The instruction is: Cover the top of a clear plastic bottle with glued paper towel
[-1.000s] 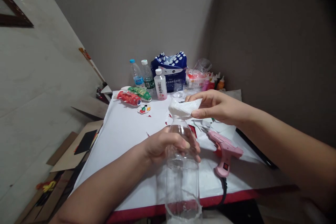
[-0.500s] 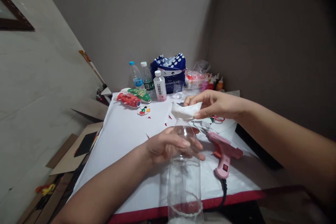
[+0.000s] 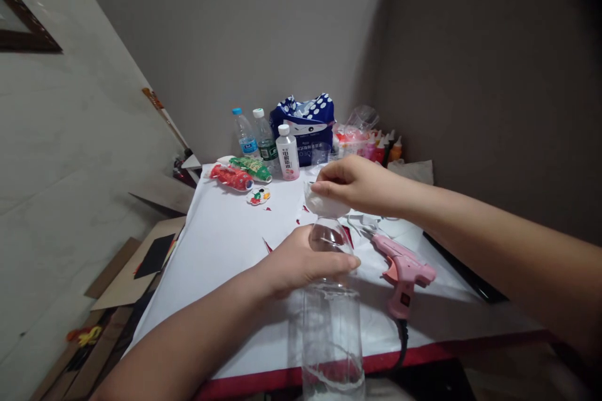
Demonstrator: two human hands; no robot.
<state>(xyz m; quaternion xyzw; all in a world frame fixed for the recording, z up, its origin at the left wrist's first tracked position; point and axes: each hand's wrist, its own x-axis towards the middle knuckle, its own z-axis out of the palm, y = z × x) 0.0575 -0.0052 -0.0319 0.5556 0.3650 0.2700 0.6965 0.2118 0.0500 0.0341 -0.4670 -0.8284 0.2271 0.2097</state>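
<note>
A clear plastic bottle (image 3: pixel 332 338) stretches from the bottom edge of the view up to the table's middle, its narrow end pointing away from me. Around its shoulder my left hand (image 3: pixel 305 260) is closed, the thumb lying across the front. A white, soft-looking piece (image 3: pixel 326 203), paper or cloth, sits at the bottle's narrow end. My right hand (image 3: pixel 355 185) pinches that piece between thumb and fingers and hides its right part. To the right of the bottle lies a pink hot glue gun (image 3: pixel 402 266), its nozzle towards the bottle.
Two fish-shaped crafts, one red (image 3: pixel 231 178) and one green (image 3: pixel 251 168), lie at the back left beside a small paint palette (image 3: pixel 258 196). Several bottles, including a white-capped one (image 3: pixel 288 156), stand before a blue bag (image 3: pixel 308 128). Paint bottles (image 3: pixel 390 147) are at the back right.
My right hand has shifted left and now covers more of the white piece. My left hand has closed further around the bottle, its thumb reaching farther across.
</note>
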